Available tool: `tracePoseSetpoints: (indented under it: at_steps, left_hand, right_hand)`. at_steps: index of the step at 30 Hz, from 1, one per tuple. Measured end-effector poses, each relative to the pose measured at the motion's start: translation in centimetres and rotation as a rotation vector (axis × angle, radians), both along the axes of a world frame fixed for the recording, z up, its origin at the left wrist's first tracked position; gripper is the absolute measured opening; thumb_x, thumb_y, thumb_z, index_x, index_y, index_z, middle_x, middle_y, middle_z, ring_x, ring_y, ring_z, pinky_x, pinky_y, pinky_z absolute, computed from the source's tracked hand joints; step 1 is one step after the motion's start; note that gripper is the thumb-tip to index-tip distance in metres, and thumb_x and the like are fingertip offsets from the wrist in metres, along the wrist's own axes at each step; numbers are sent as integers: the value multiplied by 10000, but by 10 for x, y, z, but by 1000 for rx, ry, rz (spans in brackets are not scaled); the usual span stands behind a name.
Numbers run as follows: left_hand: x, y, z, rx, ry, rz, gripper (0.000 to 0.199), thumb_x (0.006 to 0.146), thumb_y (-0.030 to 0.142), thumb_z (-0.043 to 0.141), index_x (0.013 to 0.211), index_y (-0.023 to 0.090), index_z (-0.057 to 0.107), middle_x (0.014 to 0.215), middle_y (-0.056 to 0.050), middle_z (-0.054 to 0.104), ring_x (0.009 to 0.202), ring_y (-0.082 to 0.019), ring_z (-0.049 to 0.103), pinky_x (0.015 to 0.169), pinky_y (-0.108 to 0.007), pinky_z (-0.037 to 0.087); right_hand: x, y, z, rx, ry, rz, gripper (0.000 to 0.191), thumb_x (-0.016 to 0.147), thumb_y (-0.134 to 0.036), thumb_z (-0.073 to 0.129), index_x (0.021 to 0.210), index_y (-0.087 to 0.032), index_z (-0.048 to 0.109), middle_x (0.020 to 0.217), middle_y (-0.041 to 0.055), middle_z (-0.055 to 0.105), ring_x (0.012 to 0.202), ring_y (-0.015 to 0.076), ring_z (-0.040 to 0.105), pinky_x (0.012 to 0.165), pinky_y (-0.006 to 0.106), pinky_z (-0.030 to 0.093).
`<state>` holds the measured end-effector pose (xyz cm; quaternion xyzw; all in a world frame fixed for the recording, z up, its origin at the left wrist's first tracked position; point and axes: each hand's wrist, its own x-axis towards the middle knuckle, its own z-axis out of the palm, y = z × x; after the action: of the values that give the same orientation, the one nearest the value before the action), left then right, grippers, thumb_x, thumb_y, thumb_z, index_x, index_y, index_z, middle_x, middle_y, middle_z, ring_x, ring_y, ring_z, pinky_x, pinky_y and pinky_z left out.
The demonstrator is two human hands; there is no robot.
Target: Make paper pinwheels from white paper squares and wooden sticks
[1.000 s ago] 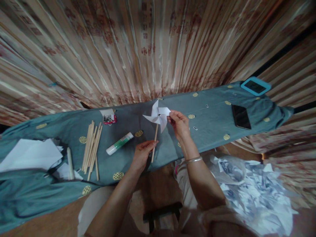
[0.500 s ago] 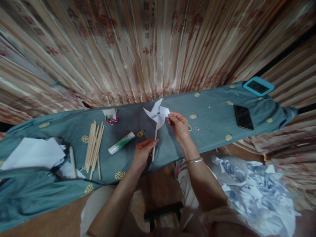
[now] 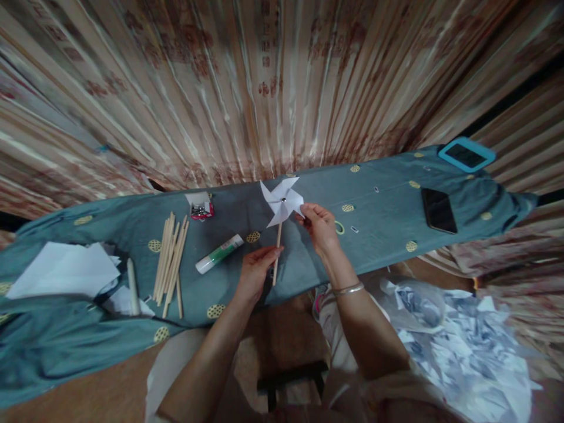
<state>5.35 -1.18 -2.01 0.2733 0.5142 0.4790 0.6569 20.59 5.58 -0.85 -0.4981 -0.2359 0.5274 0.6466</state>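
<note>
A white paper pinwheel (image 3: 283, 201) with a metal pin at its centre is fixed to the top of a thin wooden stick (image 3: 277, 261). My left hand (image 3: 258, 269) pinches the stick below the wheel, and the stick's lower end sticks out beneath the fingers. At the wheel's right side, the thumb and fingers of my right hand (image 3: 320, 228) are closed at the edge of a paper blade. The pinwheel stands above the dark part of the cloth, its face turned toward me.
On the green cloth (image 3: 379, 223) lie wooden sticks (image 3: 171, 258), a glue tube (image 3: 219, 254), an open pin box (image 3: 201, 210), white paper (image 3: 64, 270), a pale rod (image 3: 133, 286), a black phone (image 3: 439, 210) and a blue-framed device (image 3: 467, 154). A bag of paper pieces (image 3: 471, 346) sits lower right.
The pinwheel's blades have turned a little about the pin. Both hands keep nearly the same places, and the whole view has shifted slightly.
</note>
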Motion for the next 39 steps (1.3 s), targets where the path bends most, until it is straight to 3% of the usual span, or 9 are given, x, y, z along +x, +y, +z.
tracePoseSetpoints:
  at_steps: [20,39]
  left_hand:
    - [-2,3,-3,18,13,25,399,440,450,936,704,181,806,681,-43,727,620,-108,544,601,-235,406]
    - [-3,2,-4,23,13,24,387,468,439,923,731,178,810,676,-40,721,635,-120,556,639,-252,410]
  right_hand:
    - [-9,-10,5,11,-29,211,309,529,-432,841,559,-208,630,526,-41,571,528,89,468,525,242,363]
    - [-15,-16,5,-16,7,314,423,480,-482,919,514,-205,600,555,-29,631,575,111,593,565,234,425]
